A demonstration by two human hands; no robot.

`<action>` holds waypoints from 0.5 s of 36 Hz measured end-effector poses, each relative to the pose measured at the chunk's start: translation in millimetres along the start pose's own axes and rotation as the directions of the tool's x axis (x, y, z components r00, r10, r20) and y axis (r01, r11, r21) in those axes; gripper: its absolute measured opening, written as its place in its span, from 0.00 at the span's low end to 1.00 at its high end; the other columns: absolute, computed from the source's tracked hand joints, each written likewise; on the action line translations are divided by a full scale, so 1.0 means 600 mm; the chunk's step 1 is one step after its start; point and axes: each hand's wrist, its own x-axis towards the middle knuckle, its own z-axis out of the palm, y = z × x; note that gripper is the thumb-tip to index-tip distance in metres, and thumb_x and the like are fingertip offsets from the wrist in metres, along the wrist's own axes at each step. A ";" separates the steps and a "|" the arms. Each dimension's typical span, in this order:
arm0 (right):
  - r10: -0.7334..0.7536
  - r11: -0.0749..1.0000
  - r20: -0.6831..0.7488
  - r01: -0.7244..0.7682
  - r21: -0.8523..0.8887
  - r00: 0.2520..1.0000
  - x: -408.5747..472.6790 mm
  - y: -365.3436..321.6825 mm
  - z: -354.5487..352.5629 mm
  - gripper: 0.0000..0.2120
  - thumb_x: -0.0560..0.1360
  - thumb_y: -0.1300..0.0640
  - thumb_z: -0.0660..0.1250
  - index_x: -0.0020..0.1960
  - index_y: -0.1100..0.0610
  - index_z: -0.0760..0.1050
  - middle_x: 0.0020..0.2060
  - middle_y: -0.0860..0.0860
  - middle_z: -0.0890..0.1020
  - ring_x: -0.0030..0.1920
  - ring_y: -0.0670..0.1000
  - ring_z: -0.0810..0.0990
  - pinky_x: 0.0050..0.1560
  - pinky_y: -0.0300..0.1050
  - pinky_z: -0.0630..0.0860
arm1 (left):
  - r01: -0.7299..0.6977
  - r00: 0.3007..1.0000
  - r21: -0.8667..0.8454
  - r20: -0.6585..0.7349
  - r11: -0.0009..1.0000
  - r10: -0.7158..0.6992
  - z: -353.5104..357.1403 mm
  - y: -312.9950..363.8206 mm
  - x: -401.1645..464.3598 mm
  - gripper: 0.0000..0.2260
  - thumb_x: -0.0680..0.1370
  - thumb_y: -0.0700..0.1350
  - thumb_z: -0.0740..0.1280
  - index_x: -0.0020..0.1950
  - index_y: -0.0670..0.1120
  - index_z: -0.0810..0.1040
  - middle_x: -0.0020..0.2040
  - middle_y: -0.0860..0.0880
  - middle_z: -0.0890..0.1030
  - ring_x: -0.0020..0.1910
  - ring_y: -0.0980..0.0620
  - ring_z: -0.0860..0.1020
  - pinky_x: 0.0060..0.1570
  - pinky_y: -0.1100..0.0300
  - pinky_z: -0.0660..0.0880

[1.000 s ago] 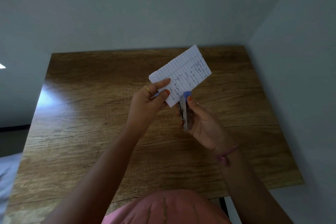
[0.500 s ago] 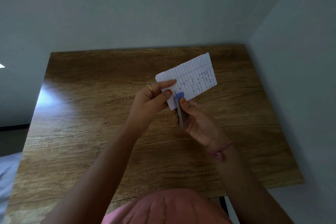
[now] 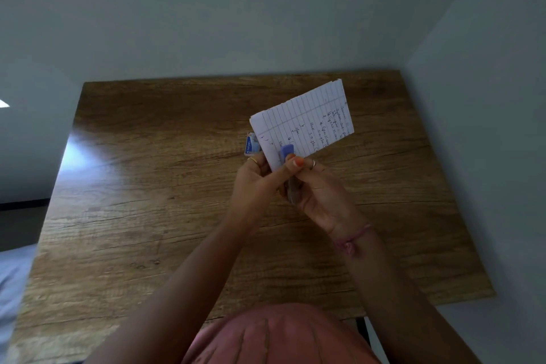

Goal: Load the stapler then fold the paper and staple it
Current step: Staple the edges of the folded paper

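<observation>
Since the earlier frame, both hands have risen toward 12 o'clock and the paper has swung more upright; a small box that was hidden before now shows on the bench behind it.

Going left to right: the box, probably staples, lies on the bench at 9 o'clock of the paper, partly covered by the sheet's corner. The left hand pinches the lower left corner of the folded paper, fingers closed on it. Just to its right, the right hand is clenched around the stapler, whose blue tip sits over the paper's lower edge at 6 o'clock, thumb pressing near the tip.

Risks, as a judgement: the stapler bites only the very edge of the sheet, so a staple could tear out or miss one layer. With the paper held in the air by one corner, the folded layers could slip apart as the press comes, or the sheet could twist. The left fingertips are close to the stapler's mouth and could get nipped. Whether the staple has already gone in cannot be told.

Count: one box, one paper, one stapler, two hands, one bench.
</observation>
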 end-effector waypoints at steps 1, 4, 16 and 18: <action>0.002 1.000 -0.009 -0.002 -0.003 1.000 0.000 0.000 0.001 0.08 0.69 0.53 0.69 0.45 0.51 0.85 0.43 0.52 0.83 0.44 0.50 0.78 0.42 0.41 0.75 | 0.003 1.000 -0.010 -0.006 1.000 -0.003 0.001 0.000 0.000 0.22 0.70 0.51 0.74 0.62 0.45 0.77 0.55 0.46 0.83 0.51 0.51 0.82 0.42 0.63 0.77; 0.006 1.000 -0.024 -0.007 -0.025 1.000 0.003 -0.001 -0.001 0.14 0.71 0.54 0.68 0.54 0.57 0.81 0.46 0.55 0.82 0.42 0.50 0.78 0.41 0.42 0.76 | -0.001 1.000 -0.043 -0.015 0.999 0.000 0.003 0.002 0.000 0.19 0.72 0.49 0.72 0.61 0.46 0.78 0.56 0.45 0.83 0.53 0.48 0.82 0.44 0.59 0.78; -0.035 0.998 -0.064 0.032 -0.046 0.997 0.004 0.010 0.011 0.08 0.70 0.53 0.69 0.47 0.50 0.84 0.45 0.53 0.82 0.49 0.54 0.75 0.47 0.46 0.72 | 0.030 0.996 -0.093 -0.077 0.995 -0.037 0.007 -0.001 0.002 0.13 0.75 0.43 0.70 0.59 0.44 0.80 0.55 0.46 0.84 0.57 0.48 0.81 0.55 0.52 0.77; -0.034 0.999 -0.057 0.032 -0.038 0.998 0.003 0.009 0.012 0.08 0.69 0.53 0.69 0.46 0.49 0.84 0.44 0.52 0.83 0.49 0.53 0.76 0.48 0.47 0.72 | 0.040 0.997 -0.079 -0.060 0.996 -0.045 0.006 0.003 0.004 0.14 0.74 0.44 0.71 0.59 0.44 0.79 0.55 0.46 0.84 0.57 0.48 0.81 0.54 0.51 0.76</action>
